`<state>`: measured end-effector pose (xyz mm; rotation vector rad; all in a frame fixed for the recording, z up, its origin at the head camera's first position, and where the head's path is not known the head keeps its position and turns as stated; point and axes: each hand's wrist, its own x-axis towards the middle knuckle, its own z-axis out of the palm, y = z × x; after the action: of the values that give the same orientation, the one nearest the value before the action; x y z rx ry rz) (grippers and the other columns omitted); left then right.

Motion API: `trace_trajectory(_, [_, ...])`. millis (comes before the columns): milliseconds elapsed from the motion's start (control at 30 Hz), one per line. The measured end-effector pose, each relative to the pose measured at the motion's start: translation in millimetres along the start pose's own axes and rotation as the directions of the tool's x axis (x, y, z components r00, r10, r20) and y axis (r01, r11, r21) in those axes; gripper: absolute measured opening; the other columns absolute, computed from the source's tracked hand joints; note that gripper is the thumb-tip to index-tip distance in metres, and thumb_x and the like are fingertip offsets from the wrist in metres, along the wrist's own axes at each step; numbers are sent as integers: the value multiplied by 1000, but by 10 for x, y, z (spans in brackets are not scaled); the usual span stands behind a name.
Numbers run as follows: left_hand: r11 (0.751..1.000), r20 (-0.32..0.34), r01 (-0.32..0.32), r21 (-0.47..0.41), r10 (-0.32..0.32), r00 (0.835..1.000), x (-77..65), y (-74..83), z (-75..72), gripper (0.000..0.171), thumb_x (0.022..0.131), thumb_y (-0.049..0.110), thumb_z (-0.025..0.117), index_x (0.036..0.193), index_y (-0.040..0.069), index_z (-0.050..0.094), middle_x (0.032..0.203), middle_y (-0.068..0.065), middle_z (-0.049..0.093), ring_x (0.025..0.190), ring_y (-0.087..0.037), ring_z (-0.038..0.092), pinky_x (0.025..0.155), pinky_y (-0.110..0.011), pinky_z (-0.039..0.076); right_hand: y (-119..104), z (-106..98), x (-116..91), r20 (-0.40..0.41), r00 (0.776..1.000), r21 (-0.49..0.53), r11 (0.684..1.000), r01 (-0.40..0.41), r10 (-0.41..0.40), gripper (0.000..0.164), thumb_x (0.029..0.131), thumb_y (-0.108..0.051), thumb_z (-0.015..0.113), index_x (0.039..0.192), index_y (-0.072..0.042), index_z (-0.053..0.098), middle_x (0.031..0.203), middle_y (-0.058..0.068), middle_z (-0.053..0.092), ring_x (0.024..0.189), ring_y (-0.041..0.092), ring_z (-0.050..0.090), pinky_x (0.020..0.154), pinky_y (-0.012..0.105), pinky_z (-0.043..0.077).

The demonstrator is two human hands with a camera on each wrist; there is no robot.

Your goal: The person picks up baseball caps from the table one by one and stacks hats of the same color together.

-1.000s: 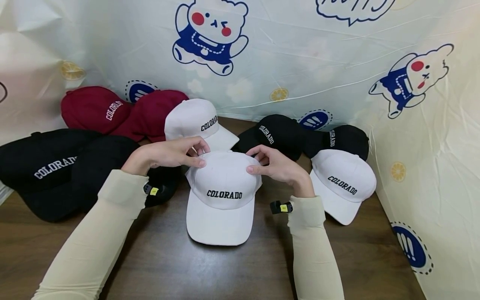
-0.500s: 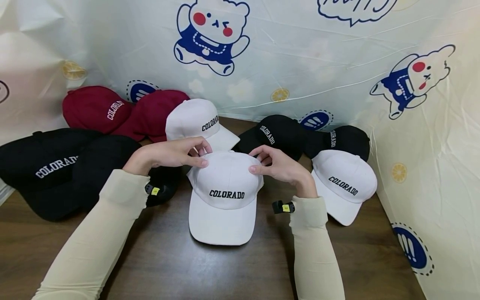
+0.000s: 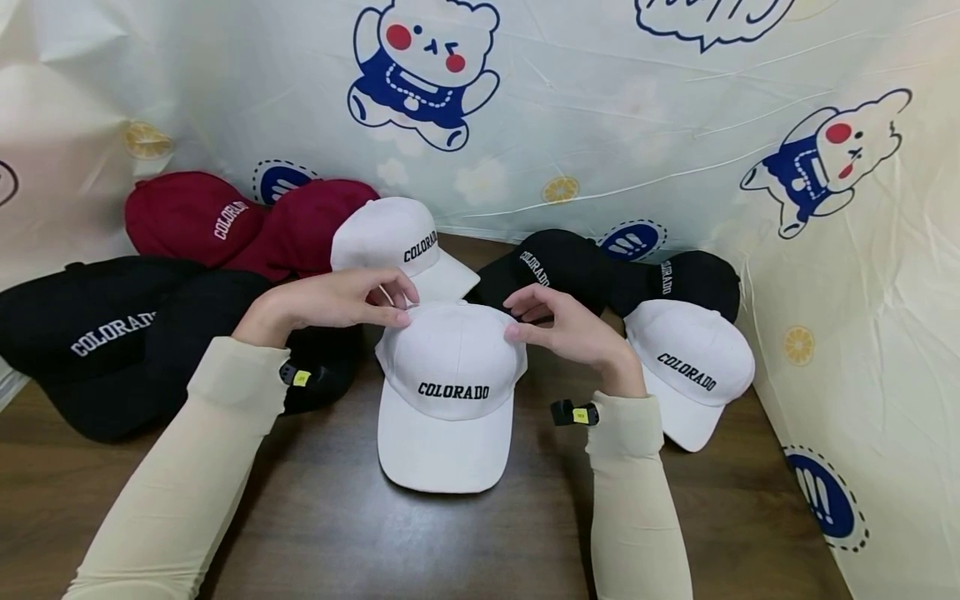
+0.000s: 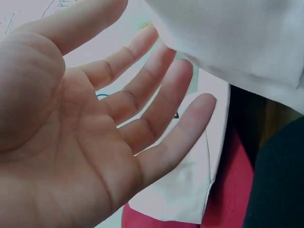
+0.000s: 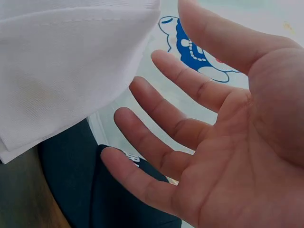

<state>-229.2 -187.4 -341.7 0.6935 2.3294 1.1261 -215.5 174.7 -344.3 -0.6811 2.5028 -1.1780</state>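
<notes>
At the tabletop's middle [image 3: 450, 542], a white cap [image 3: 446, 358]

Crown up and brim toward us, the white cap shows COLORADO in black. Our left hand [image 3: 333, 300] is at its crown's left, our right hand [image 3: 577, 333] at the right. On both, the fingers [image 4: 164, 99] are apart, gently bent and grip nothing; the thumbs overlap the crown's outline, though we cannot tell whether they touch it. Toward the back edge sits a second white cap [image 3: 382, 233], just beside maroon caps [image 3: 180, 217] in the back left corner. Black caps [image 3: 67, 375] lie along the left edge; other black caps [image 3: 566, 267] reach the back right corner, with a third white cap [image 3: 686, 337] by the right edge.
</notes>
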Motion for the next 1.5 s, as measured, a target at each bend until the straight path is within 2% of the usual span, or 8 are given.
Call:
trace_trajectory(167, [999,-131,-42,21,45,990,-7,-7,-46,35,103,23,72,133,7,62,123,-11,65,118,-27,60,98,-43,54,-42,-8,-10,-31,999,4,1000,22,-22,42,101,-19,76,137,-3,63,136,18,64,125,32,59,112,57,46])
trace_trajectory(433, [999,-344,-1,43,15,939,-25,-2,-138,38,105,23,69,139,8,59,129,-14,63,122,-31,58,92,-37,54,-104,-3,-8,-87,996,15,999,32,-30,37,101,-19,75,135,-6,65,132,8,66,128,32,60,109,46,51])
trace_trajectory(600, [1000,-468,29,9,-21,883,-35,-42,-183,43,105,26,68,143,11,56,135,-16,62,127,-34,56,96,-39,53,-142,10,-12,-128,991,50,997,55,-48,36,101,-17,76,134,-7,65,133,7,65,130,34,59,110,47,51])
trace_trajectory(833, [991,-608,71,-110,-123,784,-57,-112,-234,52,107,30,65,152,11,47,144,-16,55,130,-32,53,97,-36,53,-243,40,-17,-154,984,60,993,104,-94,39,100,-17,77,135,-6,64,135,9,64,127,25,60,113,44,48])
trace_trajectory(967, [976,-627,102,-192,-202,752,-50,-177,-259,59,108,31,63,158,11,39,153,-17,48,138,-34,47,109,-46,51,-273,55,-12,-174,977,41,991,131,-122,40,100,-17,77,136,-8,63,136,9,63,128,22,60,115,44,47])
trace_trajectory(1067, [963,-620,122,-238,-248,744,-38,-236,-275,65,108,34,61,162,11,33,161,-19,41,146,-38,41,116,-53,45,-298,67,-15,-195,970,13,988,151,-145,41,100,-17,77,137,-9,62,139,10,62,130,21,59,115,45,47])
trace_trajectory(1200, [954,-604,142,-265,-279,746,-17,-312,-282,69,109,36,58,165,9,27,165,-20,34,149,-40,35,119,-54,41,-330,84,-19,-217,959,-37,983,177,-181,46,100,-17,77,142,-8,60,144,11,60,135,22,56,115,46,48])
trace_trajectory(1500, [926,-512,185,-329,-339,789,19,-399,-270,77,111,41,52,164,0,16,167,-27,26,151,-44,35,123,-57,34,-376,134,-8,-220,950,-145,970,194,-223,57,100,-17,77,152,-11,54,151,7,55,143,23,50,115,48,47])
